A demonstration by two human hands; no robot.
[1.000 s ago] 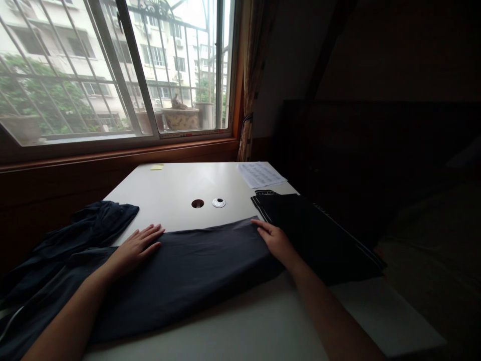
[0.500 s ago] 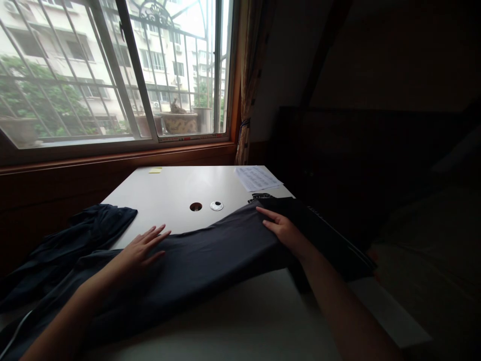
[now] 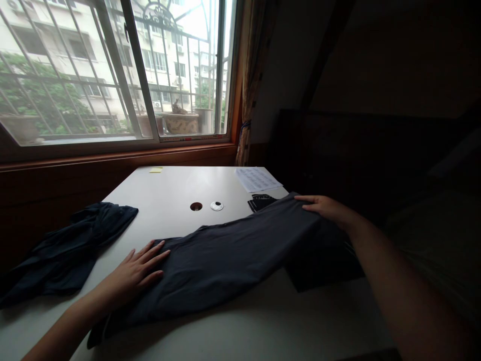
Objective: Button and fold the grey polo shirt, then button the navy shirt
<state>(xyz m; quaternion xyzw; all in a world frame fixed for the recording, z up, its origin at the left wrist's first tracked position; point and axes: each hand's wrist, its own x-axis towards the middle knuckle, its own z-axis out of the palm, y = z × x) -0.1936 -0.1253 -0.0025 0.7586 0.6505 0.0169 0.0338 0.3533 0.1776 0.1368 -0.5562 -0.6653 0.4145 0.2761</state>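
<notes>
A pair of dark grey trousers (image 3: 218, 260) lies long and slanting across the white table, with slight wrinkles in the cloth. My left hand (image 3: 141, 268) rests flat on its left part, fingers spread. At the far right end my right hand (image 3: 326, 208) holds the cloth's upper edge; the index finger and thumb show, while the other fingers are hidden. Under that end is black cloth (image 3: 323, 268) with thin white lines; most of it is covered or in deep shadow.
A crumpled dark garment (image 3: 78, 250) hangs over the left edge of the white table (image 3: 176, 193). Toward the back are a round hole (image 3: 196, 206), a white round cap (image 3: 217, 206), a yellow note (image 3: 156, 170), printed sheets (image 3: 257, 179) and a black striped item (image 3: 261, 201).
My right hand has moved right, and the trousers have slid right with it. Their left end has come off the table's left side. My left hand has settled slightly lower, flat on the cloth.
</notes>
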